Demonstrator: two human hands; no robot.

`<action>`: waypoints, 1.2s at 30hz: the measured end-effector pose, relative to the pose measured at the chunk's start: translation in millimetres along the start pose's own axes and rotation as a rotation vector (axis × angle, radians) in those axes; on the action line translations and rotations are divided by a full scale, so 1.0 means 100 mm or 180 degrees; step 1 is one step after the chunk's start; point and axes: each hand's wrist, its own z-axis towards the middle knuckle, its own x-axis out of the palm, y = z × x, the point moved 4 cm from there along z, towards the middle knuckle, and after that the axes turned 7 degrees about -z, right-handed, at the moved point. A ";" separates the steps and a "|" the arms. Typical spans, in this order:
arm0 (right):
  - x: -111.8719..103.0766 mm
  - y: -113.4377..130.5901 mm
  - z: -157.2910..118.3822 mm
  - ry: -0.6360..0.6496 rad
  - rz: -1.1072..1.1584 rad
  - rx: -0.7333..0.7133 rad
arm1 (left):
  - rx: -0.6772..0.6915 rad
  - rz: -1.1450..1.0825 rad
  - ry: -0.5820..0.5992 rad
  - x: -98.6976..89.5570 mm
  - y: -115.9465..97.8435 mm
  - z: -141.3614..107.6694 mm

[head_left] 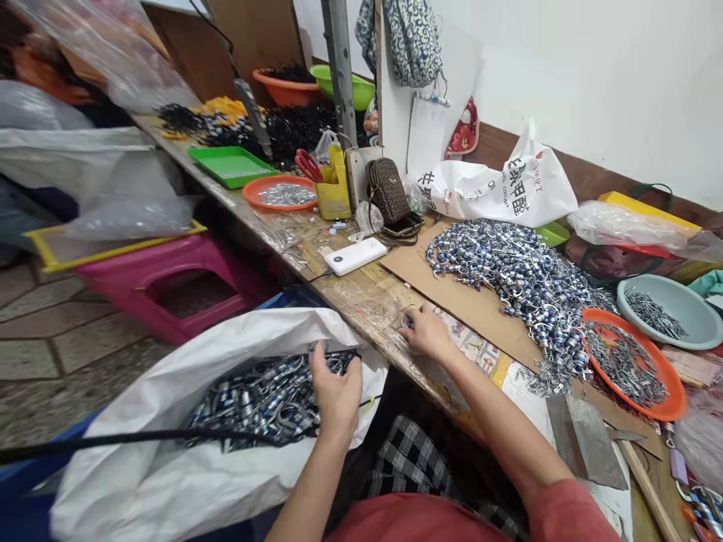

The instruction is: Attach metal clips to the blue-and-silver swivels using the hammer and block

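My left hand [337,388] is over the near edge of a pile of blue-and-silver metal hook pieces [254,399], inside a white sack [141,467]. Its thumb and fingers are apart. Over the bench edge, my right hand [428,331] has its fingers curled together around a small blue-and-silver hook piece [407,321], mostly covered by the fingertips. A larger heap of similar hook pieces [502,271] lies on a cardboard sheet [452,278] beyond that hand.
An orange plate [666,384] of small metal parts and a pale green basin [700,320] stand at right, near a metal block [587,436] and a hammer-like wooden handle [649,489]. A white power bank [355,257] lies ahead. Left is a pink stool [169,271].
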 end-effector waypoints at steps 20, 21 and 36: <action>-0.16 -0.27 -0.33 -0.0755 0.1225 -0.0473 | 0.2048 -0.1075 0.0694 0.09 -1.16 -0.88; -0.11 -0.23 -0.32 -0.0733 0.1243 -0.0572 | 0.2085 -0.1031 0.0687 0.01 -1.16 -0.87; 0.27 -0.22 -0.65 -0.0969 0.2079 -0.0812 | 0.0001 -0.1693 -0.2891 -0.42 -1.45 1.77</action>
